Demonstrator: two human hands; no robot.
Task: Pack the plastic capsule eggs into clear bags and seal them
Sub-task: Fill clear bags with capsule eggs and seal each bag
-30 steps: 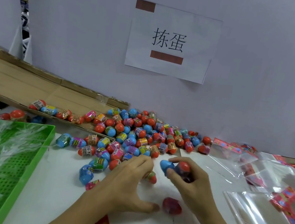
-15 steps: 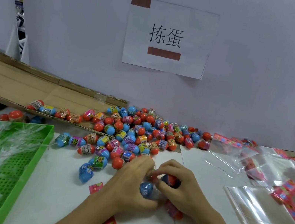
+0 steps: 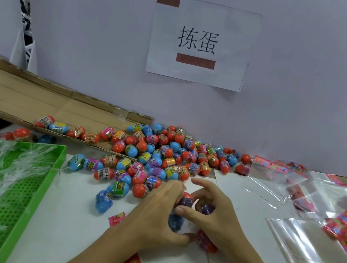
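Curling left hand (image 3: 154, 211) fingers round capsule eggs (image 3: 186, 202), right hand (image 3: 215, 218) fingers pinching them too

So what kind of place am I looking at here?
Most likely a small hand-packing workstation: a loose heap of capsule eggs on a white table, stacks of clear bags, a green tray, and a paper sign taped to the wall.

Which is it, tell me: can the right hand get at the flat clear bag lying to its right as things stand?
Probably not right away. The right hand is busy holding capsule eggs together with the left hand. The clear bag lies uncovered, with bare table between.
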